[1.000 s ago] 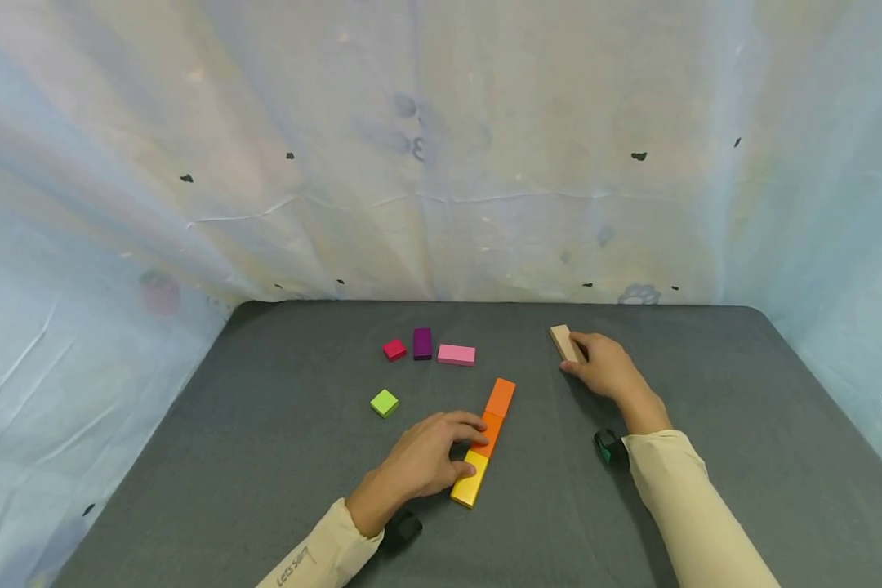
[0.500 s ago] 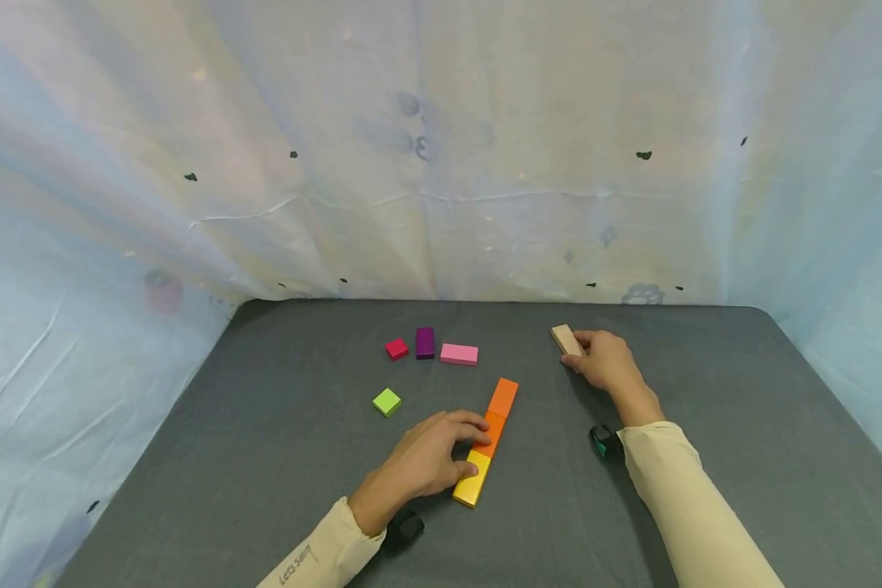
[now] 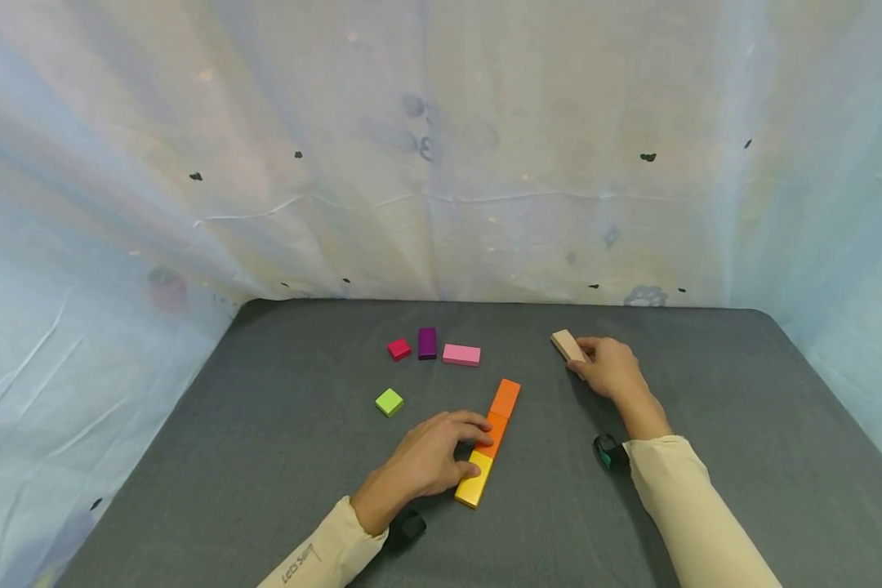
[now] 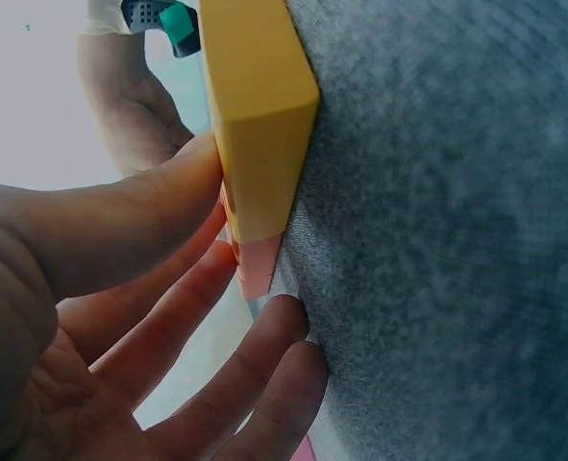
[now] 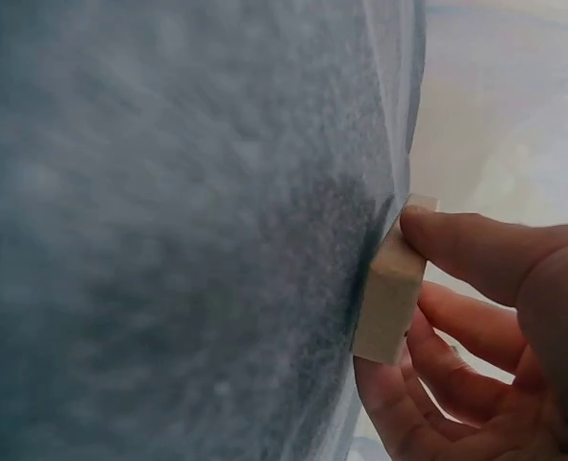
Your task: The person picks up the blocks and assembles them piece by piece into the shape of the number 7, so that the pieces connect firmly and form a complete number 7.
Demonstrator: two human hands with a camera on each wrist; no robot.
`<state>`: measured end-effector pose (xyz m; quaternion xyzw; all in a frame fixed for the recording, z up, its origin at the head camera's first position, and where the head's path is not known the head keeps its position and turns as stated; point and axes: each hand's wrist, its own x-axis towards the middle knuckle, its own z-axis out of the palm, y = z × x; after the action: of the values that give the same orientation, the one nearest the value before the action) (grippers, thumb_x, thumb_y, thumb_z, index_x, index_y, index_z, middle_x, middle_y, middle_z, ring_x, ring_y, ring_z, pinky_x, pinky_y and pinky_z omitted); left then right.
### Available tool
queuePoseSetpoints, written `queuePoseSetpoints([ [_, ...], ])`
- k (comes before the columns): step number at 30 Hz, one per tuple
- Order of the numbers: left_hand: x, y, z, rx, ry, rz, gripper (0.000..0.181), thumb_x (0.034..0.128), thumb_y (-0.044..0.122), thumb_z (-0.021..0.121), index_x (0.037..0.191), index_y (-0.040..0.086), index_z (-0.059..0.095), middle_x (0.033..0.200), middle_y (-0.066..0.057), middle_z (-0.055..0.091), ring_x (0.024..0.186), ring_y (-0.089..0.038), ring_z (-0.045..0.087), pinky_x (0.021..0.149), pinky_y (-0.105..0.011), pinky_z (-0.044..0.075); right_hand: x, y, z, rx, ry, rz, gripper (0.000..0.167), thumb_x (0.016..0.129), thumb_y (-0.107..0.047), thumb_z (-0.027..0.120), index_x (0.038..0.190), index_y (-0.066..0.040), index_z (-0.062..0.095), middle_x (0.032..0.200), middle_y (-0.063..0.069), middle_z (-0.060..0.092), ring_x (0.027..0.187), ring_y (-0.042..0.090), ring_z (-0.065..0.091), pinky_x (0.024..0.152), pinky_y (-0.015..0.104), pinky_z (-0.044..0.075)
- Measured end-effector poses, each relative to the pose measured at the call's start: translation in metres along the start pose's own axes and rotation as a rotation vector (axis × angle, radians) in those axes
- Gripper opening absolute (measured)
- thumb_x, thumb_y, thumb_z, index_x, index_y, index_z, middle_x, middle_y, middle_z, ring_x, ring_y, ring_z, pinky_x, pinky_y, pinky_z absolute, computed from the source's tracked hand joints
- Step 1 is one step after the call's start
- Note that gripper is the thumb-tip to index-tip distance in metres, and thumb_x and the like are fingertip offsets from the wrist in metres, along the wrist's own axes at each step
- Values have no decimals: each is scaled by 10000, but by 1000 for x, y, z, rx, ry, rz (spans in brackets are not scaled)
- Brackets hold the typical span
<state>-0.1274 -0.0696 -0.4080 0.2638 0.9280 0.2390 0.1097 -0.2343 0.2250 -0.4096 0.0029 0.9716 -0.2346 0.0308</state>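
Two orange blocks, a far one (image 3: pixel 505 397) and a near one (image 3: pixel 492 435), lie end to end with a yellow block (image 3: pixel 474 482) in a slanting row on the table. My left hand (image 3: pixel 426 457) rests over this row, its thumb touching the yellow block and a finger on the near orange block. In the left wrist view the thumb lies on top of the yellow block (image 4: pixel 259 115), with the other fingers loosely bent. To the right, my right hand (image 3: pixel 613 371) pinches a plain wooden block (image 3: pixel 568 345) between thumb and fingers, low at the tabletop.
Behind the row sit a red block (image 3: pixel 399 349), a purple block (image 3: pixel 427 343) and a pink block (image 3: pixel 461 354). A green block (image 3: pixel 389 402) lies left of the row. The dark grey table (image 3: pixel 301 482) ends against a hanging pale curtain (image 3: pixel 485 220).
My right hand and the wooden block have shifted slightly toward me. The left hand stays on the row. The whole head view has drifted a little.
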Motion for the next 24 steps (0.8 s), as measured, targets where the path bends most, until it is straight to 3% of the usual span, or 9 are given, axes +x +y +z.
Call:
queuePoseSetpoints([
  [10,1,-1,1,6,6,1,353,870,217,779,1218,241,724,1367,165,579,1288,-146,540,1075,-408,466,-28,-5,-1,13,53,-57,522,945,-255,679,1404,-40,558,1267,285,610,1079,417,612,859,565,476],
  [20,2,0,2,-2,-5,8,360,871,216,779,1226,234,721,1367,161,580,1291,-138,538,1082,-396,462,-69,-8,3,7,92,-82,483,922,-230,700,1355,-40,605,1236,276,629,1039,420,636,827,583,485],
  [24,1,0,2,-4,-5,-7,361,867,210,783,1222,234,724,1364,161,583,1283,-141,540,1079,-398,464,-75,-12,3,10,123,-114,478,911,-214,704,1347,-42,613,1249,269,632,1038,418,638,815,580,486],
])
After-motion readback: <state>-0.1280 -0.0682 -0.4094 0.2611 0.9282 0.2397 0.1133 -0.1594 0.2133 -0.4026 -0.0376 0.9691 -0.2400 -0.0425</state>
